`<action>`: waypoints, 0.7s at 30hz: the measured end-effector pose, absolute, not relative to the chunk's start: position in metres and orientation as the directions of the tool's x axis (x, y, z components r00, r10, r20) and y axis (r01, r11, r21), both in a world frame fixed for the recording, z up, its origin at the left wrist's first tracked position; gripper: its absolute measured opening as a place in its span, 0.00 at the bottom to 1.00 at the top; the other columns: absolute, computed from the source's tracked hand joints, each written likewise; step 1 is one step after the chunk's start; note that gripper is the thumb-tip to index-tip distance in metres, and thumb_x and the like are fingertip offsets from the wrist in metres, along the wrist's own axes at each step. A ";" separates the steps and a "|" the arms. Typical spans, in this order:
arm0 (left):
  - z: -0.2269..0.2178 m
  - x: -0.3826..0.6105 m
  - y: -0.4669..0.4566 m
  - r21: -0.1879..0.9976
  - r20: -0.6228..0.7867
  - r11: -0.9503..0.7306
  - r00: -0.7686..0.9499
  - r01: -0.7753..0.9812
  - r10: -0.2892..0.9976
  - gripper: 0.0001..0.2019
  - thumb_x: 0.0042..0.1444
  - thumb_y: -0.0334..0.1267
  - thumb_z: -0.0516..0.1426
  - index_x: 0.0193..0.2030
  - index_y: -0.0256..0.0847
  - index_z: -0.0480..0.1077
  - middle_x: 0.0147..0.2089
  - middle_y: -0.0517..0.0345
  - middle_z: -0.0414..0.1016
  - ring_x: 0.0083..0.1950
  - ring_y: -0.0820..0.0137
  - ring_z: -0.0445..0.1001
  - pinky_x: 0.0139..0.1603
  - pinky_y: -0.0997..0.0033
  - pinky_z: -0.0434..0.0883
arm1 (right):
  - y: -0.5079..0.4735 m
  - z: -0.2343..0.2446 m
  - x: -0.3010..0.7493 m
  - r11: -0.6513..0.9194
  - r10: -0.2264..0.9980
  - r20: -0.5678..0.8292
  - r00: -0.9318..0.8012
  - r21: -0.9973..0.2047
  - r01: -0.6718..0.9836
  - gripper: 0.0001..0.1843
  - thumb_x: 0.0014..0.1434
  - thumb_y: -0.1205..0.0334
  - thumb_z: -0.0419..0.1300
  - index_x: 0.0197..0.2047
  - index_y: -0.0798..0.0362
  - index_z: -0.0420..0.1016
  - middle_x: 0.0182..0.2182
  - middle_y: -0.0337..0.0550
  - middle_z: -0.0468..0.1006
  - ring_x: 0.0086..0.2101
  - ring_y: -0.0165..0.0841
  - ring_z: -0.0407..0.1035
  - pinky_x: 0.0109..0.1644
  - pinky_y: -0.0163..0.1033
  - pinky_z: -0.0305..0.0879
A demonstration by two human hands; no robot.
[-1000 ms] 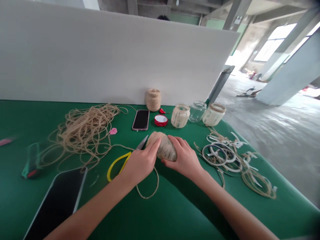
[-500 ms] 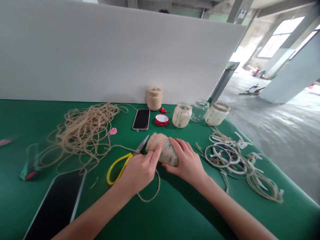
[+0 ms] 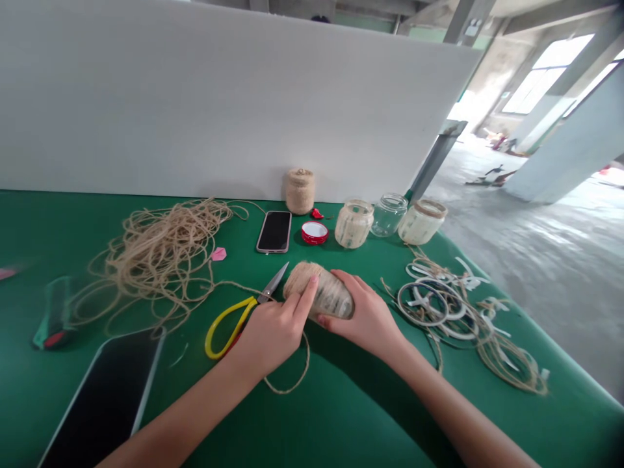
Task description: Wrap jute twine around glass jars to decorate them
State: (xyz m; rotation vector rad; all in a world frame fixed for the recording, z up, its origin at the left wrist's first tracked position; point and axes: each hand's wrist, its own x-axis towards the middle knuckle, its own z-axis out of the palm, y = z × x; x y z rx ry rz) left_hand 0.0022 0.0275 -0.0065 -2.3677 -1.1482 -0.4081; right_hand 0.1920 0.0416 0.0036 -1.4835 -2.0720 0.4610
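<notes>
A glass jar (image 3: 332, 296), partly wrapped in jute twine, lies tilted between my hands above the green table. My right hand (image 3: 368, 311) is closed round its bare, right-hand end. With my left hand (image 3: 280, 325) I press an extended finger on the twine wrapping; the other fingers are curled, and twine (image 3: 307, 364) loops out below them. That twine seems to run left to a large loose heap (image 3: 166, 250). Yellow-handled scissors (image 3: 231, 322) lie partly under my left hand, blades pointing away.
Behind stand a fully wrapped jar (image 3: 299, 192), a red tape roll (image 3: 314, 233), a phone (image 3: 273, 232), two coated jars (image 3: 354, 224) and a clear jar (image 3: 389, 214). Rings and twine scraps (image 3: 439, 305) lie right. A tablet-like device (image 3: 104, 396) and green cutter (image 3: 53, 315) lie left.
The jar has turned slightly in my right hand, showing more of its clear end. My left finger stays on the twine. The whole view has shifted a little.
</notes>
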 end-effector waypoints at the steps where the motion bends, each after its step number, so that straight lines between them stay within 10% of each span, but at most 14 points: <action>1: -0.007 0.002 0.027 -0.284 0.452 -0.536 0.603 0.795 0.657 0.28 0.51 0.23 0.44 0.62 0.27 0.48 0.29 0.54 0.72 0.17 0.73 0.63 0.17 0.72 0.60 | 0.042 0.004 0.193 0.326 0.945 0.224 -0.239 -0.575 0.750 0.37 0.42 0.49 0.62 0.56 0.49 0.59 0.48 0.47 0.68 0.46 0.43 0.65 0.47 0.47 0.63; 13: -0.010 0.004 0.026 -0.169 0.421 -0.512 0.531 0.842 0.735 0.29 0.52 0.23 0.44 0.63 0.33 0.47 0.31 0.54 0.71 0.21 0.73 0.68 0.20 0.76 0.64 | 0.036 0.002 0.198 0.442 0.885 0.356 -0.299 -0.447 0.778 0.49 0.43 0.47 0.62 0.63 0.50 0.42 0.60 0.55 0.47 0.57 0.49 0.51 0.53 0.55 0.57; 21: -0.014 0.000 0.030 -0.256 0.394 -0.478 0.542 0.840 0.742 0.31 0.52 0.24 0.43 0.65 0.35 0.42 0.31 0.56 0.70 0.21 0.73 0.66 0.21 0.74 0.64 | 0.033 -0.003 0.191 0.464 0.878 0.354 -0.321 -0.470 0.751 0.35 0.44 0.57 0.61 0.55 0.50 0.54 0.54 0.50 0.59 0.51 0.43 0.60 0.48 0.48 0.65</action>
